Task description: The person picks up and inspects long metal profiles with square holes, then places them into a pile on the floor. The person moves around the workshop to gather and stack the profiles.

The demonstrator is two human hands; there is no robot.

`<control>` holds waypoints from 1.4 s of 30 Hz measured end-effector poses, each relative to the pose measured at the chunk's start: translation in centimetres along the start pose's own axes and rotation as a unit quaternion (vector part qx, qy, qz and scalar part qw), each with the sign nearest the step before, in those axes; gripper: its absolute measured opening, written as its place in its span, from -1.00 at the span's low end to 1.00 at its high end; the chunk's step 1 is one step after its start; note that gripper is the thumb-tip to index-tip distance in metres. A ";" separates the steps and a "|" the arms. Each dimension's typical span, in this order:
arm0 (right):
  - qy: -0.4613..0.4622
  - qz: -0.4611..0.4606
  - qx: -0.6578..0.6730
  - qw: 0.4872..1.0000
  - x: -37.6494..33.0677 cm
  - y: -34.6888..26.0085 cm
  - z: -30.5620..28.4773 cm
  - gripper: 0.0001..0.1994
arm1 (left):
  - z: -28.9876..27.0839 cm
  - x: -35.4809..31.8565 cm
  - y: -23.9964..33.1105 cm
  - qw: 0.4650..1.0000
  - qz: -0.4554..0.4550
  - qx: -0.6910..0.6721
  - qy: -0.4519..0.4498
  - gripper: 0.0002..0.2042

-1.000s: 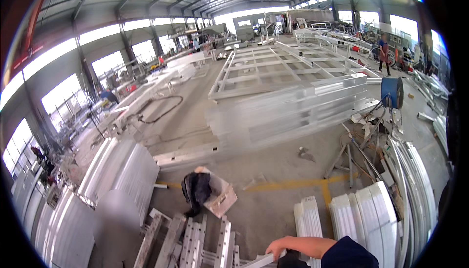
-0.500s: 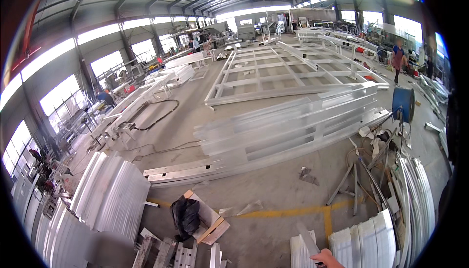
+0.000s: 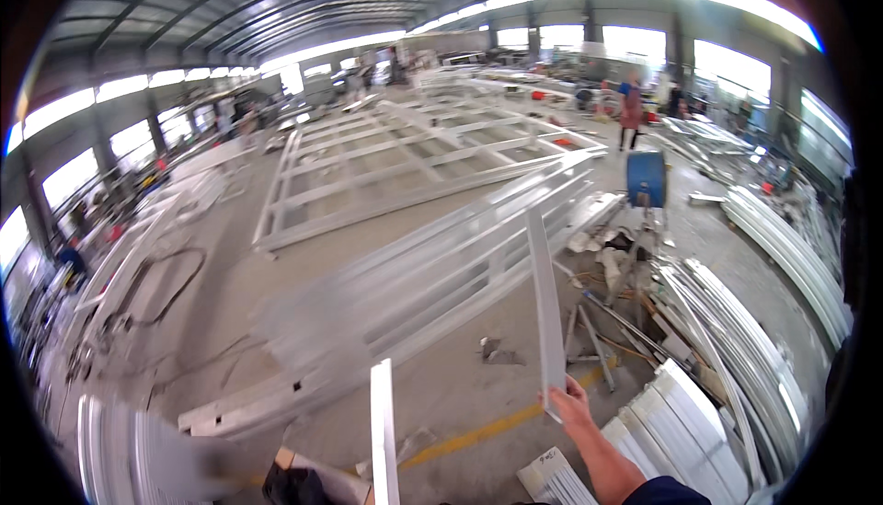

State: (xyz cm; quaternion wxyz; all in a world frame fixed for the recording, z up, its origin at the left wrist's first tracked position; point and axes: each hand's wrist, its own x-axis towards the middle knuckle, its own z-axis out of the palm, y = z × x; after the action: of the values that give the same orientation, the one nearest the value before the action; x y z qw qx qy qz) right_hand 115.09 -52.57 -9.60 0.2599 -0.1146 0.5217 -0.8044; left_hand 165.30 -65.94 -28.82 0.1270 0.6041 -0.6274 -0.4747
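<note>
right hand [image 3: 572,406] is gripping a long white metal strip [image 3: 544,307], standing it upright (over the floor) | second white strip [image 3: 384,431] is rising beside | left hand is hiding

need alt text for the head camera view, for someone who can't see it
A person's right hand holds a long pale metal strip upright by its lower end, above a concrete workshop floor. A second pale strip rises from the lower edge, and large welded metal frames lie flat across the hall beyond.
</note>
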 end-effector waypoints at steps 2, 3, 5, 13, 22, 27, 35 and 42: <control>0.000 -0.073 0.012 0.997 2.2 1.2 3.6 -0.51 | -2.2 4.0 0.9 0.995 0.093 0.021 0.013 -0.62; -0.018 -0.090 0.015 0.996 2.4 1.6 5.5 -0.45 | -3.3 6.0 1.6 0.990 0.138 0.030 0.018 -0.64; -0.049 -0.099 0.027 0.994 2.7 1.0 7.9 -0.39 | -4.5 9.3 1.6 0.994 0.111 0.010 0.000 -0.69; 0.015 -0.113 0.049 0.992 8.1 -2.6 5.7 -0.40 | -2.7 15.9 6.5 0.992 0.080 -0.051 -0.089 -0.75; 0.031 -0.042 0.152 0.987 18.5 2.4 1.6 -0.33 | 3.5 26.1 21.2 0.793 0.495 0.354 -0.032 -0.61; -0.028 -0.006 0.225 0.974 23.1 0.6 2.6 -0.18 | 11.6 26.3 45.9 0.885 0.318 0.277 -0.197 -0.49; 0.024 -0.029 0.306 0.951 29.9 2.4 -3.5 -0.50 | 28.3 26.9 64.3 0.747 0.476 0.223 -0.406 -0.48; 0.337 -0.092 -0.032 0.937 35.6 -2.5 -13.2 -0.66 | 37.5 36.4 68.1 0.680 0.579 0.218 -0.393 -0.24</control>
State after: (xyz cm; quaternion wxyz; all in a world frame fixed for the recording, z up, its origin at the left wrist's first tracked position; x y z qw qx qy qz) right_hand 78.46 -60.57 -16.10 -0.0100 0.1069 0.5915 -0.7992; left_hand 85.72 -93.63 -12.25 -0.0168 -0.1113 -0.9299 -0.3501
